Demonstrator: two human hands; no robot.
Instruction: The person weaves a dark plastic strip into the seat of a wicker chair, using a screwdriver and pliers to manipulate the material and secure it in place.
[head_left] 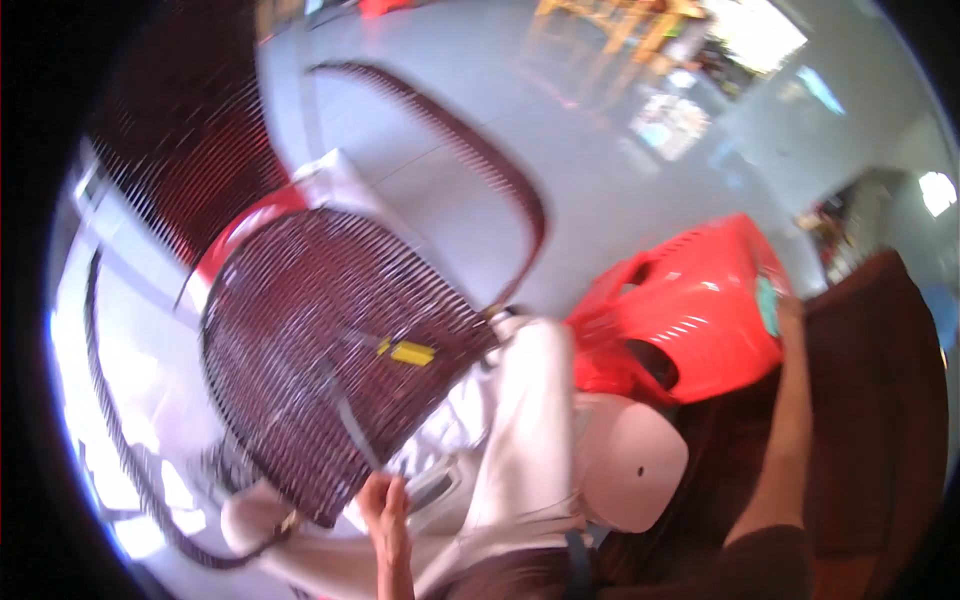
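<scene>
A: What do the hands have?

B: The left hand (383, 500) is closed around one thin grey strip (352, 422), which reaches over the near edge of the woven chair's seat (285, 320); blur hides whether its tip touches. The right hand (790, 308) is at the red plastic chair's (705, 325) right edge, beside one green patch (768, 306); I can't tell its grip.

A: Other counts?

B: One yellow item (410, 352) near the seat's right corner, two curved armrests (525, 195), one pink stool (622, 450).

A: Room to move?

B: Grey floor (430, 200) stretches beyond the seat's far right edge; the stool and red chair crowd the near right side.
</scene>
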